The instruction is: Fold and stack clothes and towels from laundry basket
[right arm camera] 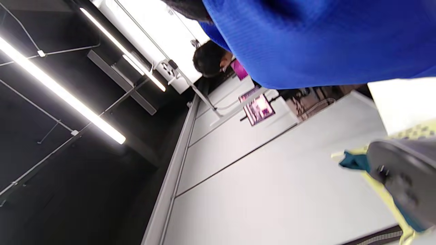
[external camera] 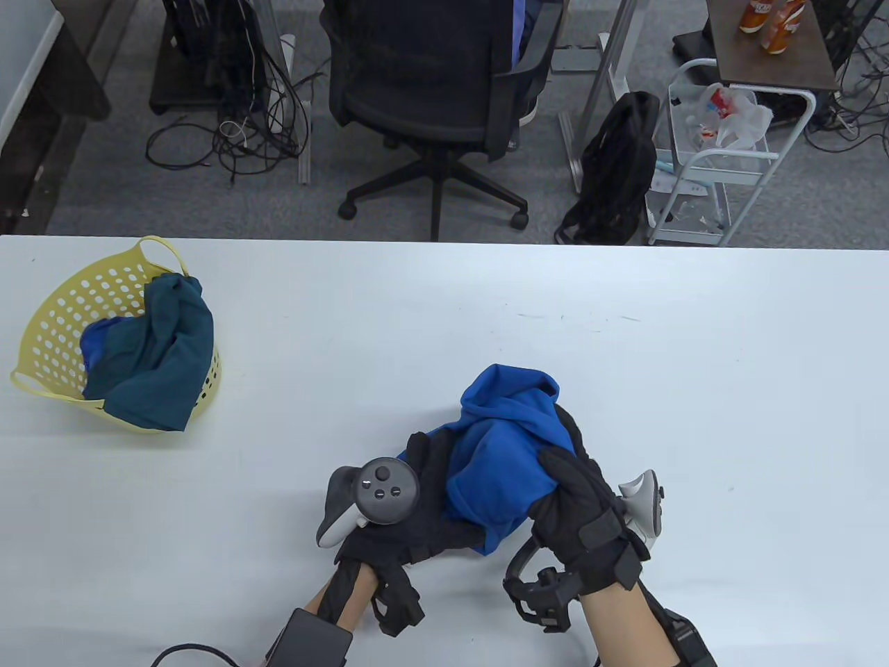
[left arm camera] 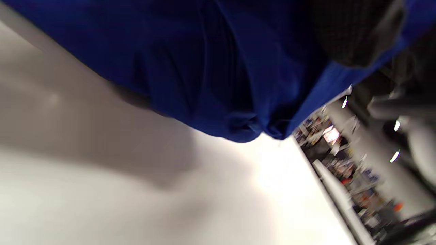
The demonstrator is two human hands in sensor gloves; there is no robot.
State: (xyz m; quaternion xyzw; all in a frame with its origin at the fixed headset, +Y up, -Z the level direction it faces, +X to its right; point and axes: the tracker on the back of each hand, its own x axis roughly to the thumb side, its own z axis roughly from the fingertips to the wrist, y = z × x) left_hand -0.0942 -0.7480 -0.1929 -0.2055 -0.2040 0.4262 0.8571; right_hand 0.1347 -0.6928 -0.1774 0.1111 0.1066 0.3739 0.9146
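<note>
A bunched bright blue cloth [external camera: 501, 451] is held just above the white table [external camera: 625, 361] near its front edge. My left hand [external camera: 424, 500] grips it from the left and underneath. My right hand [external camera: 573, 497] grips it from the right, fingers curled over the cloth. The cloth fills the top of the left wrist view [left arm camera: 211, 64] and the right wrist view [right arm camera: 323, 41]. A yellow perforated laundry basket [external camera: 62, 313] lies at the table's left with a teal cloth [external camera: 163, 354] and a blue cloth [external camera: 97, 344] spilling out of it.
Beyond the table's far edge stand a black office chair [external camera: 437, 90], a black backpack [external camera: 615, 174] and a white wire cart [external camera: 715, 160]. Cables lie on the floor at the back left.
</note>
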